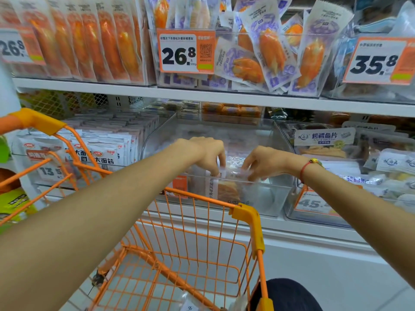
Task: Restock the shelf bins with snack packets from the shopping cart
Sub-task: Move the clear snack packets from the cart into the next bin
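We face a white shelf [202, 95] stocked with clear bins. Taking the middle bin [258, 198] on the lower level as our landmark, everything else sits around it. This bin is see-through and mostly bare inside, with a few snack packets [226, 191] standing at its front wall, showing a golden-brown snack through clear wrapping.

Below and in front of the middle bin stands our orange wire shopping cart [190, 254], its yellow corner guard [249, 218] just under the bin's front edge. At the bottom of the cart we can make out the edge of a pale packet, though too little shows to tell more.

Left of the middle bin is a bin packed tight with white packets [107, 144] in upright rows. Right of it, another bin holds fish-slice packets [325, 140] with blue lettering. Above the middle bin, on the upper level, a bin of purple-and-white packets [269, 52] carries an orange price tag [186, 51] reading 26.8; orange packets [89, 41] fill the bin to its left.

Both our bare arms reach over the cart into the middle bin. Our left hand [208, 153] has its fingers curled downward, pinching the top of a clear packet [233, 169] at the bin's front. Our right hand [265, 162] meets it from the other side, fingers bent onto the same packet's top edge, which is blurred. A red string bracelet [306, 168] with a gold bead circles the right wrist.
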`<state>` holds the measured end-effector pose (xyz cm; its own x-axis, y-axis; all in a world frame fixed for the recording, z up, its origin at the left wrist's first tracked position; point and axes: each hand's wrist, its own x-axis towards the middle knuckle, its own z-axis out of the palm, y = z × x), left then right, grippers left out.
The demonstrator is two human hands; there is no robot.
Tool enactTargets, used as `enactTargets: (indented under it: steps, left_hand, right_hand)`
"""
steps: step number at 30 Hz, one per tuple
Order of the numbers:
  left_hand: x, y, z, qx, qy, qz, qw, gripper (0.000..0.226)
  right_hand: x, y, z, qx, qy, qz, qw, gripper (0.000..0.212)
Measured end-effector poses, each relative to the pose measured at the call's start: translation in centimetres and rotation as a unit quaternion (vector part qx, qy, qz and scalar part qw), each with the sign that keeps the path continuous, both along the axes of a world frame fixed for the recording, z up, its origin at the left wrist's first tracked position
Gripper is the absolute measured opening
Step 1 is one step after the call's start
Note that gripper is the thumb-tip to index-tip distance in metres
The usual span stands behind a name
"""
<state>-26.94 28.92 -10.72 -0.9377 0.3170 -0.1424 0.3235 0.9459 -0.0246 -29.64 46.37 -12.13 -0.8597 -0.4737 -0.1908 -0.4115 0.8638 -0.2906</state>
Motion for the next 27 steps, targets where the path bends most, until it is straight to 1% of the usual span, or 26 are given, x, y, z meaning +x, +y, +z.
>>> enactTargets:
  steps: [2, 3, 5, 8, 10, 14, 16, 20, 22, 24, 26, 27]
  left_hand:
    - [0.3, -0.7, 0.4, -0.006, 0.007, -0.002, 1.000, 0.042]
    - [0.4, -1.1, 0.5, -0.005, 0.010, -0.006, 1.000, 0.041]
    - [0.6, -1.5, 0.4, 0.009, 0.017, -0.018, 1.000, 0.033]
    - [0.6, -1.5, 0.1, 0.019, 0.059, -0.024, 0.998, 0.020]
    - [0.5, -1.3, -0.1, 0.020, 0.078, -0.024, 0.996, 0.018]
    - [-0.1, -0.2, -0.5, 0.012, 0.067, -0.016, 0.998, 0.018]
    - [-0.3, 0.3, -0.3, -0.007, 0.054, -0.003, 0.999, 0.019]
    - [0.0, 0.2, 0.0, -0.019, 0.028, 0.013, 0.999, 0.023]
    - [1.2, -0.3, 0.0, -0.014, 0.049, 0.009, 0.999, 0.029]
    - [2.9, -1.3, 0.2, 0.012, 0.091, 0.012, 0.996, 0.037]
    - [5.2, -2.5, 0.6, 0.046, 0.144, 0.021, 0.988, 0.039]
    - [6.5, -3.1, 0.8, 0.062, 0.167, 0.028, 0.984, 0.036]
  right_hand:
    - [0.6, 0.8, 0.6, 0.004, 0.093, 0.019, 0.995, 0.029]
    - [1.0, 1.0, 0.8, -0.004, 0.121, 0.025, 0.992, 0.028]
    - [1.7, 1.3, 0.8, -0.012, 0.159, 0.035, 0.987, 0.023]
    - [2.3, 1.3, 0.1, -0.018, 0.205, 0.025, 0.978, 0.016]
    - [2.5, 1.0, -0.1, -0.011, 0.213, 0.011, 0.977, 0.017]
    - [2.2, 0.8, -0.9, 0.000, 0.190, -0.018, 0.982, 0.019]
    - [2.1, 0.9, -1.3, -0.008, 0.186, -0.026, 0.982, 0.020]
    - [2.1, 1.7, -0.9, -0.053, 0.152, -0.023, 0.987, 0.018]
    - [2.5, 2.3, -0.5, -0.055, 0.157, -0.005, 0.986, 0.025]
    - [3.4, 2.6, -0.4, -0.062, 0.203, 0.010, 0.977, 0.033]
    - [4.6, 2.5, -0.5, -0.099, 0.257, 0.031, 0.961, 0.031]
    - [5.3, 2.3, -0.5, -0.126, 0.272, 0.047, 0.953, 0.027]
